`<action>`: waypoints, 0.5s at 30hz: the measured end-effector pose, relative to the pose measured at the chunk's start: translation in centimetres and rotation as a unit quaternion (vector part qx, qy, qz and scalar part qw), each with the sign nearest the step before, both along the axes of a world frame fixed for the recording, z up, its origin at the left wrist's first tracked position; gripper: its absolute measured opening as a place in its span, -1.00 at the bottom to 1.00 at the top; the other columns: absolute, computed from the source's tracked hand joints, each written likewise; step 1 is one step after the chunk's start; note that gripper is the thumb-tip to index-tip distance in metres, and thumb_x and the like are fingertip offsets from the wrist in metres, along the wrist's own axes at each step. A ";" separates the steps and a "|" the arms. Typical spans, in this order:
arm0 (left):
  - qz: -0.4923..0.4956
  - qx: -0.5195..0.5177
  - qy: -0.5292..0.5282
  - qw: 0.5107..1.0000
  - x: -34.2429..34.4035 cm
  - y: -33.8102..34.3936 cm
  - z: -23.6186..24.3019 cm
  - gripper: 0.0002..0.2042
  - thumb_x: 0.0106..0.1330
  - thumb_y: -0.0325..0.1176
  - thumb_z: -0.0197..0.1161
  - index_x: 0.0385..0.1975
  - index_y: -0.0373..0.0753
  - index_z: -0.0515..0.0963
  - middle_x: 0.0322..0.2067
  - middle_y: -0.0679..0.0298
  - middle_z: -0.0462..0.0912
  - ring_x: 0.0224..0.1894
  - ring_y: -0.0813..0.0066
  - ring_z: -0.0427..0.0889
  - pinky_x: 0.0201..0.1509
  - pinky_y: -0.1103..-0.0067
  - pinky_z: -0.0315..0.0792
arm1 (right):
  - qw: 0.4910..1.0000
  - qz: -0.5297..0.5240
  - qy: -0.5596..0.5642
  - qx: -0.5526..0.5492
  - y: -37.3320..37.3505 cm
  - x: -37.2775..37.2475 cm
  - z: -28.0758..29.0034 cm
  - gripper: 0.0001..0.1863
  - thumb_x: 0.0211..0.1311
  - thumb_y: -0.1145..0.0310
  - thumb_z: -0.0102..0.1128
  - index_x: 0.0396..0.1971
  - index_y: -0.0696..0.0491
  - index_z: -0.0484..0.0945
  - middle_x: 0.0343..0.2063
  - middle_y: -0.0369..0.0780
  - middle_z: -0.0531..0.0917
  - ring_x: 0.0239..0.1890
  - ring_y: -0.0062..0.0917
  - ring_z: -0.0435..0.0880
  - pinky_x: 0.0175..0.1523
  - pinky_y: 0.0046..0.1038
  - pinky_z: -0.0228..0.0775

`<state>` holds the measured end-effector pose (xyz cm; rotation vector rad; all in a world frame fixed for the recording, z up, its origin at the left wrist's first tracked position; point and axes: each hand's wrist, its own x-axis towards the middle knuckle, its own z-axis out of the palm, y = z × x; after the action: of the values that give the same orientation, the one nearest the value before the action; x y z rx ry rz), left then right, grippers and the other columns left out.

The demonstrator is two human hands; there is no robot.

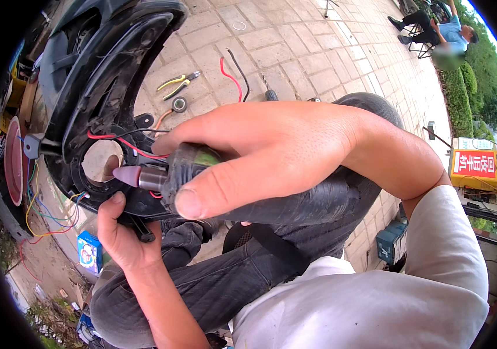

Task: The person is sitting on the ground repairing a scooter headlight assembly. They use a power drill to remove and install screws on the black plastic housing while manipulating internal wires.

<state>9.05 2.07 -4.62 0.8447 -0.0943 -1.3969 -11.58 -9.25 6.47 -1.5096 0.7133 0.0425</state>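
In my right hand point(266, 151) is a power tool point(181, 166) with a dark, tape-wrapped body, a patch of green and a metal collar. Its purple cone-shaped grinding stone point(127, 175) points left, at the rim of a round hole in a black plastic vehicle panel point(94, 93). Whether stone and rim touch I cannot tell. My left hand point(129, 232) grips the panel's lower edge beside the hole, thumb on top, other fingers partly hidden. Red and black wires point(135, 146) lie across the panel near the hole. The panel stands in front of my bent knees.
Yellow-handled pliers point(178, 85), a round part with a cable point(178, 104), and red and black leads point(238, 75) lie on the paving. Coloured thin wires point(42, 224) dangle left, above a blue box point(89, 253). A battery point(392, 241) stands right. Far off sits a person point(452, 32).
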 end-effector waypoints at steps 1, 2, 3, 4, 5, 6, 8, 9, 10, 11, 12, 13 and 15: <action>-0.003 -0.008 0.006 1.000 0.1 0.0 0.1 -0.38 0.08 -0.39 0.13 0.25 -0.33 0.31 0.01 0.04 0.53 0.07 0.15 0.55 0.25 0.23 0.39 | 1.000 0.000 -0.015 -0.012 0.1 -0.2 0.0 -0.45 0.11 0.04 0.23 -0.12 0.26 0.55 -0.38 -0.15 0.66 -0.32 -0.47 0.60 -0.19 -0.47 0.42; 0.000 -0.025 0.019 0.999 0.1 0.0 0.0 -0.37 0.07 -0.39 0.13 0.25 -0.33 0.31 0.03 0.04 0.52 0.09 0.12 0.54 0.27 0.19 0.36 | 0.999 0.011 -0.049 -0.019 0.2 -0.5 0.0 -0.46 0.13 0.06 0.22 -0.10 0.27 0.54 -0.38 -0.15 0.66 -0.32 -0.47 0.59 -0.19 -0.47 0.41; 0.008 -0.018 0.024 1.000 0.0 0.2 0.0 -0.36 0.09 -0.38 0.10 0.28 -0.34 0.29 0.04 0.04 0.54 0.11 0.13 0.53 0.29 0.21 0.34 | 0.996 0.023 -0.082 -0.026 0.4 -0.6 0.0 -0.47 0.15 0.09 0.21 -0.08 0.27 0.52 -0.39 -0.15 0.65 -0.33 -0.47 0.59 -0.20 -0.46 0.41; -0.005 -0.047 0.042 0.998 0.0 0.2 0.0 -0.35 0.12 -0.37 0.08 0.31 -0.34 0.27 0.06 0.05 0.55 0.13 0.14 0.53 0.32 0.22 0.32 | 0.995 0.030 -0.092 -0.015 0.5 -0.8 0.2 -0.48 0.15 0.11 0.21 -0.07 0.26 0.50 -0.40 -0.15 0.65 -0.33 -0.47 0.60 -0.19 -0.46 0.42; -0.005 -0.055 0.048 0.997 0.1 0.2 -0.1 -0.36 0.13 -0.36 0.06 0.32 -0.33 0.26 0.08 0.04 0.54 0.15 0.11 0.53 0.31 0.19 0.33 | 0.994 0.042 -0.096 0.013 0.7 -1.0 0.4 -0.49 0.15 0.13 0.21 -0.05 0.25 0.49 -0.40 -0.15 0.66 -0.32 -0.47 0.60 -0.19 -0.46 0.42; 0.015 -0.027 0.034 0.999 0.2 0.0 -0.2 -0.37 0.16 -0.32 0.05 0.31 -0.32 0.27 0.11 0.03 0.53 0.16 0.10 0.52 0.31 0.18 0.34 | 0.993 0.043 -0.113 0.007 0.7 -1.1 0.6 -0.49 0.15 0.15 0.21 -0.04 0.25 0.47 -0.40 -0.14 0.66 -0.32 -0.47 0.61 -0.18 -0.45 0.43; 0.036 -0.023 0.029 0.999 0.2 -0.1 -0.4 -0.39 0.18 -0.27 0.05 0.29 -0.29 0.30 0.12 0.02 0.52 0.14 0.09 0.53 0.30 0.18 0.35 | 0.992 0.061 -0.106 -0.018 0.8 -1.6 1.3 -0.45 0.12 0.16 0.24 0.01 0.25 0.44 -0.33 -0.12 0.65 -0.26 -0.44 0.62 -0.13 -0.45 0.43; 0.022 -0.064 0.059 0.996 0.2 0.0 -0.3 -0.42 0.20 -0.25 0.08 0.27 -0.27 0.34 0.12 0.03 0.52 0.13 0.11 0.54 0.28 0.20 0.38 | 0.992 0.065 -0.105 -0.023 0.7 -1.8 1.8 -0.41 0.10 0.17 0.26 0.04 0.25 0.41 -0.27 -0.10 0.64 -0.21 -0.41 0.62 -0.09 -0.44 0.43; 0.031 -0.040 0.037 0.998 0.2 0.1 -0.3 -0.40 0.15 -0.28 0.10 0.26 -0.29 0.35 0.11 0.03 0.53 0.12 0.10 0.55 0.26 0.20 0.39 | 0.991 0.086 -0.093 -0.051 0.7 -2.1 2.1 -0.37 0.08 0.19 0.28 0.08 0.26 0.37 -0.22 -0.08 0.62 -0.16 -0.38 0.62 -0.04 -0.43 0.43; 0.030 -0.033 0.028 0.999 0.2 0.2 -0.2 -0.39 0.11 -0.31 0.11 0.25 -0.31 0.35 0.09 0.02 0.53 0.10 0.10 0.55 0.25 0.20 0.40 | 0.991 0.107 -0.076 -0.038 0.6 -2.4 2.6 -0.25 0.07 0.22 0.34 0.20 0.28 0.26 -0.05 -0.03 0.57 -0.02 -0.35 0.58 0.07 -0.44 0.39; 0.030 -0.026 0.020 0.999 0.2 0.1 -0.2 -0.38 0.07 -0.35 0.13 0.24 -0.34 0.36 0.07 0.02 0.54 0.08 0.10 0.56 0.23 0.20 0.41 | 0.986 0.108 -0.107 -0.067 0.7 -2.4 2.7 -0.26 0.06 0.22 0.33 0.19 0.27 0.28 -0.07 -0.02 0.58 -0.04 -0.33 0.60 0.05 -0.42 0.41; 0.043 -0.028 0.028 0.998 0.1 0.0 -0.2 -0.40 0.09 -0.33 0.15 0.22 -0.33 0.37 0.08 0.01 0.54 0.09 0.09 0.55 0.21 0.19 0.42 | 0.983 0.106 -0.135 -0.060 0.6 -2.4 2.9 -0.27 0.05 0.22 0.33 0.17 0.27 0.29 -0.09 -0.01 0.60 -0.06 -0.30 0.61 0.03 -0.40 0.42; 0.048 -0.032 0.032 0.998 0.0 -0.2 -0.1 -0.43 0.11 -0.32 0.15 0.20 -0.33 0.38 0.07 0.01 0.54 0.08 0.09 0.56 0.21 0.20 0.43 | 0.989 0.124 -0.081 -0.004 0.7 -2.6 3.3 -0.39 0.05 0.18 0.28 0.02 0.28 0.40 -0.22 -0.02 0.63 -0.17 -0.26 0.63 -0.08 -0.35 0.44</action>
<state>9.08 1.90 -4.77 0.7409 -0.0487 -1.3232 -14.19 -8.58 9.78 -1.5824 0.3941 0.1047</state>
